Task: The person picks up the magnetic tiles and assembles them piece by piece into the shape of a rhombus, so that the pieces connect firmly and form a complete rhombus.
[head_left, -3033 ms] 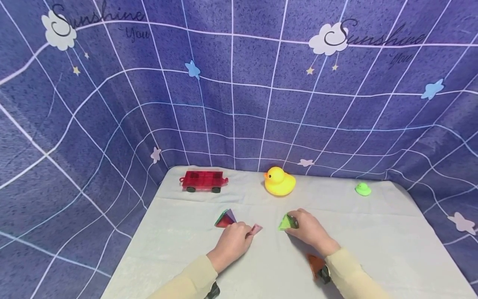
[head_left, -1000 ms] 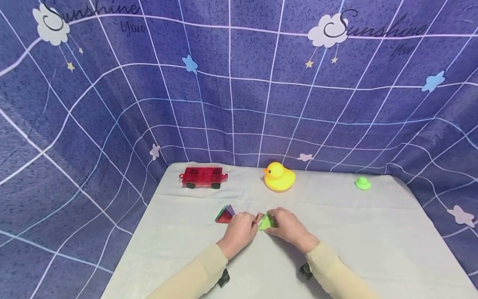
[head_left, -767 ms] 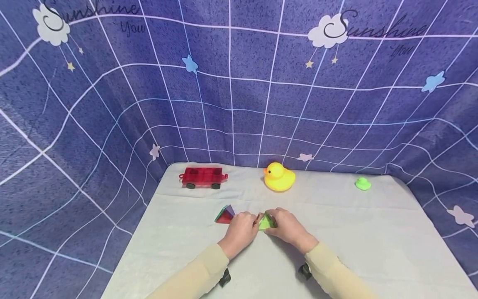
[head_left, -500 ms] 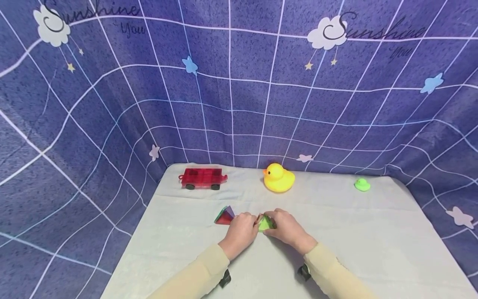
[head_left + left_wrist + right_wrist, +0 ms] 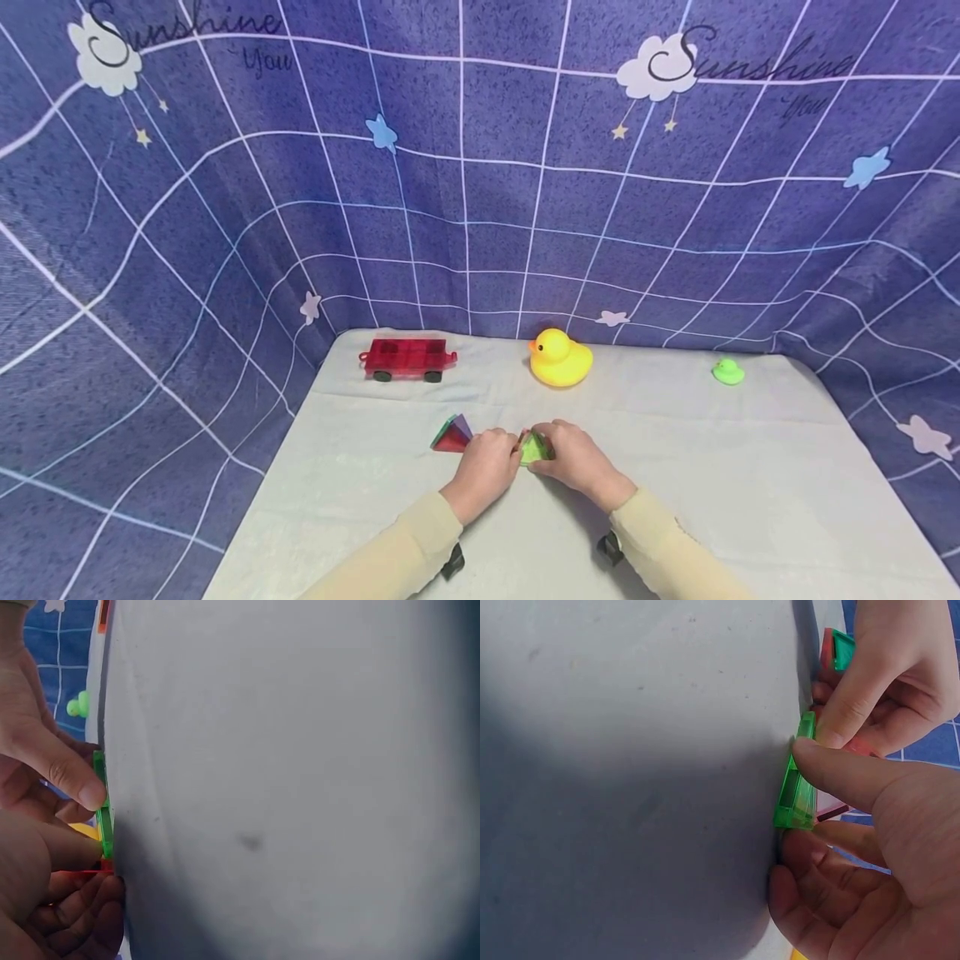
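Note:
Fingertips and thumb of the right hand (image 5: 576,460) pinch a translucent green triangular magnetic tile (image 5: 533,451), low over the tabletop. Close on its left, the left hand (image 5: 485,468) holds a reddish magnetic tile (image 5: 522,437), mostly hidden by the fingers. In the right wrist view, the green tile (image 5: 798,787) stands on edge under the right thumb, with the reddish tile (image 5: 862,747) against or right beside it; I cannot tell whether they are joined. A small group of red, green and purple triangular tiles (image 5: 452,437) stands just left of the left hand.
A red toy wagon (image 5: 407,358) is at the back left of the cloth-covered table (image 5: 360,508). A yellow duck (image 5: 561,358) sits behind the hands, a small green duck (image 5: 727,372) at the back right. An orange piece (image 5: 103,615) shows in the left wrist view. A blue curtain (image 5: 480,208) encloses the table.
Over three seconds the right hand has carried the green tile left to the left hand's tile, and the left hand has shifted slightly right. In the last second the hands have barely moved.

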